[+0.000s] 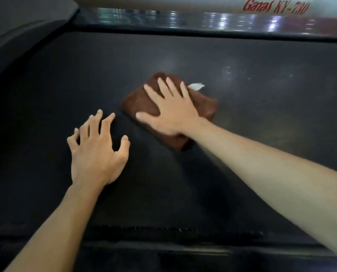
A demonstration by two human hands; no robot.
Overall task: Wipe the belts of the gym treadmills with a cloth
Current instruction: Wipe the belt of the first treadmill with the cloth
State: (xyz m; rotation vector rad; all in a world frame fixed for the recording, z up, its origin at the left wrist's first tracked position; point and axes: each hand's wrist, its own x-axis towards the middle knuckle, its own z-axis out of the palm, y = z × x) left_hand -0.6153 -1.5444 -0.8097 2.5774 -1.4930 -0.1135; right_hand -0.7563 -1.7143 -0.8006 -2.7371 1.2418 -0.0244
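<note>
Dark treadmill belt [242,134] filled view. Brown cloth [144,99] lay mid-belt under right hand [169,112], fingers flat, spread. Left hand [97,152] beside cloth, fingertips braced, holding nothing. Risk: cloth bunching, skipping patches.

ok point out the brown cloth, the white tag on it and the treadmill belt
brown cloth [142,101], head view, left bare part
white tag [196,86], head view, its middle
treadmill belt [261,118], head view, bare surface right of cloth

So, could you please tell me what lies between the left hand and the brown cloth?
Only bare black belt, as the head view shows. The left hand is apart from the cloth.
</note>
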